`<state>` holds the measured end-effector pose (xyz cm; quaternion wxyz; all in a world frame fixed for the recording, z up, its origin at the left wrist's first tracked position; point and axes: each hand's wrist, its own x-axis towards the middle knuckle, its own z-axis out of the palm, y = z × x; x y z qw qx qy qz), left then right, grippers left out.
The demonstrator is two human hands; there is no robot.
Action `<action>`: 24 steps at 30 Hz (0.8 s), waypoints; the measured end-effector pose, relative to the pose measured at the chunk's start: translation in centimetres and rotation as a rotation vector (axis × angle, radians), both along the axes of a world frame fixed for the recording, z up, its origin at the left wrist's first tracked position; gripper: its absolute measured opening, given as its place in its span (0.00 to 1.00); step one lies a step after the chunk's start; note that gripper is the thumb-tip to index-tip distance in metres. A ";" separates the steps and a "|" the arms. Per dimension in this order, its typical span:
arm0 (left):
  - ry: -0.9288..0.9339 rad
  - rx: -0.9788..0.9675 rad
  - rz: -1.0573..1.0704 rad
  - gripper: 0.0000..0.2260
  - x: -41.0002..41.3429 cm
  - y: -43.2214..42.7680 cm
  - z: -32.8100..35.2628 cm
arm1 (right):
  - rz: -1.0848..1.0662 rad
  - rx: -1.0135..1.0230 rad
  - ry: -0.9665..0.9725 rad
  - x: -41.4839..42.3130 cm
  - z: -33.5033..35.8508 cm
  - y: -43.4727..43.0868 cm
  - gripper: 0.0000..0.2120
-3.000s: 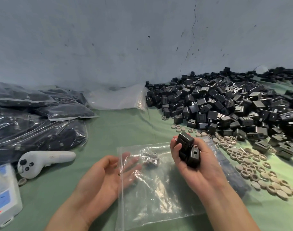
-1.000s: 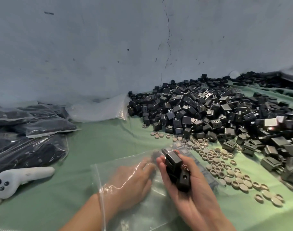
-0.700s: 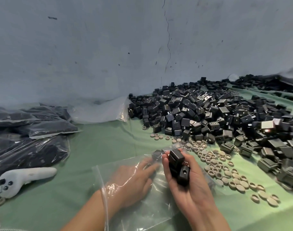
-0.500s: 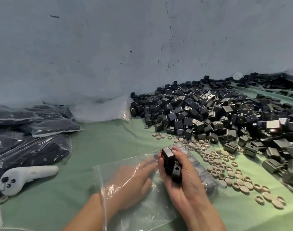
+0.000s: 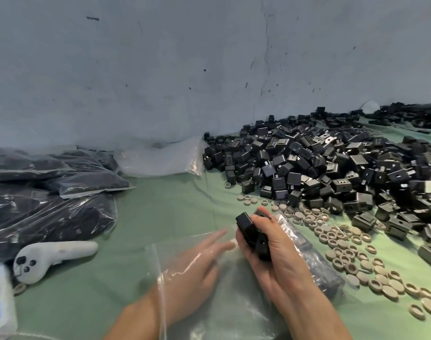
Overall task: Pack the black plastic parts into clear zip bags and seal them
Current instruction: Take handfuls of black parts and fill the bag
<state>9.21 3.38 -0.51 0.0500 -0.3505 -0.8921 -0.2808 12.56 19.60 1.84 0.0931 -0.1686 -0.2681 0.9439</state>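
Note:
A clear zip bag (image 5: 224,298) lies flat on the green cloth in front of me. My left hand (image 5: 197,263) is inside the bag, fingers straight and spread, seen through the plastic. My right hand (image 5: 270,253) grips a small stack of black plastic parts (image 5: 252,236) just right of the left fingertips, above the bag. A big heap of loose black parts (image 5: 320,168) covers the cloth at the right, up to the wall.
Several tan rings and caps (image 5: 344,244) lie scattered right of my hands. Filled bags of black parts (image 5: 45,192) pile up at the left, with a white controller (image 5: 50,253) before them. A packet of clear bags (image 5: 160,158) leans at the wall.
My left hand went from lying beside the bag to being inside it. My right hand carried the stack of parts slightly left, close to the left fingertips.

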 end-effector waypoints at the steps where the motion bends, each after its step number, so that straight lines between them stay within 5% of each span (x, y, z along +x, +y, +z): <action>1: -0.090 0.138 0.079 0.23 0.7 -1.0 0.4 | 0.017 0.021 -0.004 -0.1 0.0 -0.3 0.22; 3: -0.238 0.406 0.293 0.26 2.3 -3.4 1.2 | 0.048 0.049 0.003 0.0 0.1 -0.7 0.22; 6: -0.190 0.690 0.550 0.22 4.0 -7.9 2.1 | 0.102 0.096 0.012 0.5 0.5 -1.7 0.21; 10: -0.206 1.066 0.567 0.18 5.6 -10.6 3.4 | 0.170 0.208 0.052 1.2 1.0 -3.2 0.18; 14: -0.496 1.037 0.385 0.09 6.3 -8.0 3.7 | 0.308 0.413 0.131 2.1 1.3 -5.4 0.21; 16: -0.611 0.927 0.299 0.15 6.4 -6.8 3.8 | 0.386 0.498 0.190 2.4 1.3 -6.8 0.18; 19: -0.610 0.813 0.234 0.20 6.4 -6.1 3.6 | 0.437 0.585 0.242 2.6 0.9 -8.3 0.17; 24: -0.549 0.807 0.285 0.12 5.5 -7.6 3.3 | 0.403 0.574 0.204 2.3 0.6 -8.3 0.16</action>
